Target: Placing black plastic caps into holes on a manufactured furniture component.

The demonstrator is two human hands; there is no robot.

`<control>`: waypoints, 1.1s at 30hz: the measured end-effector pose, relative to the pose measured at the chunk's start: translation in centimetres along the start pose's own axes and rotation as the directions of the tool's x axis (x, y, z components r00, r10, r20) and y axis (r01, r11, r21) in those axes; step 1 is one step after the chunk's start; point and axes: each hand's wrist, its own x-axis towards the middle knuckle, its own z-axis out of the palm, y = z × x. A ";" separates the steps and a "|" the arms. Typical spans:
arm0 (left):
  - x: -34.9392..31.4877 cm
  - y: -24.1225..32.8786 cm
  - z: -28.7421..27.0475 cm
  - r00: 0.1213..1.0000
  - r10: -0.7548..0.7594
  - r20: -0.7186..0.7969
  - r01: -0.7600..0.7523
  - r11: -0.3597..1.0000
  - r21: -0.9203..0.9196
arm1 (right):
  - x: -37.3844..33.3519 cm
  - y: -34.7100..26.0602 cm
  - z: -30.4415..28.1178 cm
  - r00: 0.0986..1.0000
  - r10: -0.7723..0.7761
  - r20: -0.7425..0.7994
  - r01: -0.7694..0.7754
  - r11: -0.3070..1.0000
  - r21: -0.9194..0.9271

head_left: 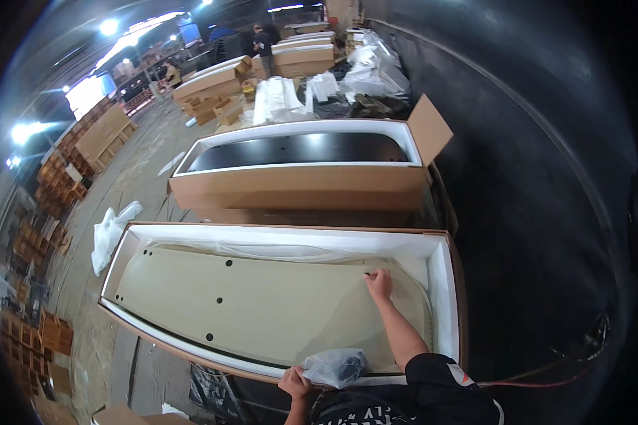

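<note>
A long beige panel (283,297) with rounded ends lies in a foam-lined carton (113,302) in front of me. Several small black round spots dot it; whether they are holes or plugs I cannot tell. My right hand (379,283) reaches to the panel's far right part, its fingertips pinched at a small black piece (366,274) on the surface. By the near edge of the carton, my left hand (295,382) is closed on the edge of a clear plastic bag (335,367). Dark contents show through the bag, which rests on the panel's near edge.
Beyond stands another open carton (298,188) holding a dark panel (298,149), its flap (429,131) raised. Wrapping plastic (376,67) and more long cartons lie further back. A dark wall (517,177) runs along the right. Wooden crates (55,331) line the left. A person (263,48) stands far off.
</note>
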 end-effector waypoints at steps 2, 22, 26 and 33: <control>-0.1 -0.1 0.1 1.000 -0.009 -0.001 0.009 1.000 0.012 | -0.2 -0.2 -0.2 0.990 -0.123 -0.066 0.129 0.986 0.105; 0.6 0.8 -0.4 1.000 -0.004 0.003 0.004 1.000 -0.018 | -0.2 0.1 -0.7 0.977 -0.190 0.098 0.185 0.981 0.061; 0.9 1.1 -0.5 1.000 -0.011 0.000 0.011 1.000 -0.018 | -0.3 -0.3 -0.5 0.985 -0.173 0.021 0.171 0.983 0.066; 0.9 0.9 -0.5 1.000 -0.008 0.016 0.008 1.000 -0.015 | -0.1 -1.3 -1.0 0.993 -0.095 0.075 0.098 0.994 -0.046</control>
